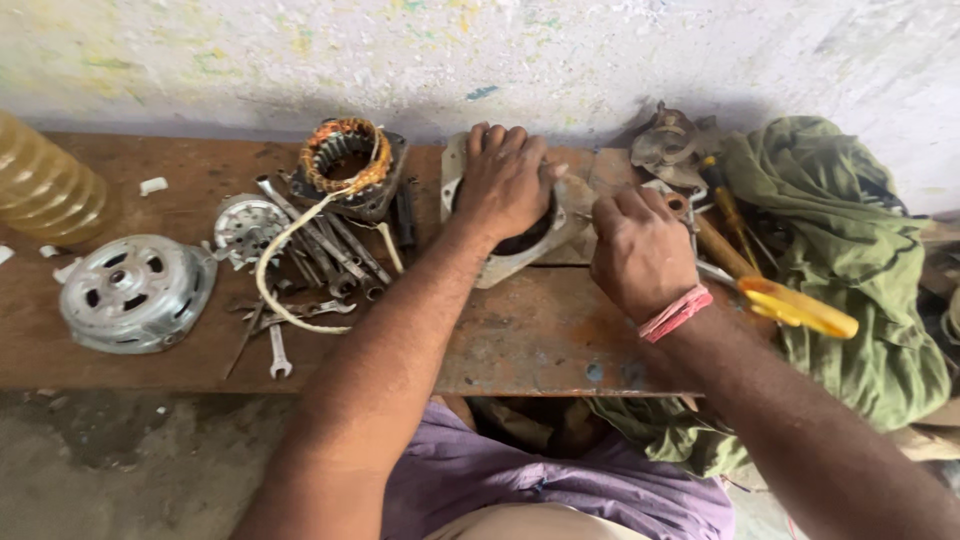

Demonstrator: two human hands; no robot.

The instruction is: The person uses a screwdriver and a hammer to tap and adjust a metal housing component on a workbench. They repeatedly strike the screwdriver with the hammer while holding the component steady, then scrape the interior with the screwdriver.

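Observation:
My left hand (505, 178) lies palm-down on a pale metal motor housing (500, 262) standing on the wooden bench (540, 340), covering its dark round opening. My right hand (640, 250) is closed just to the right of the housing, fingers curled toward its edge; whether it grips a small tool is hidden. A pink band circles the right wrist. A copper-wound stator (345, 160) with a pale cable (275, 270) rests to the left of the housing.
A round metal end cover (135, 292) and a smaller rotor part (248, 225) lie at the left, with several wrenches (320, 245) between. A yellow bottle (45, 190) stands far left. Yellow-handled pliers (795, 305), a wooden handle and green cloth (850, 250) crowd the right.

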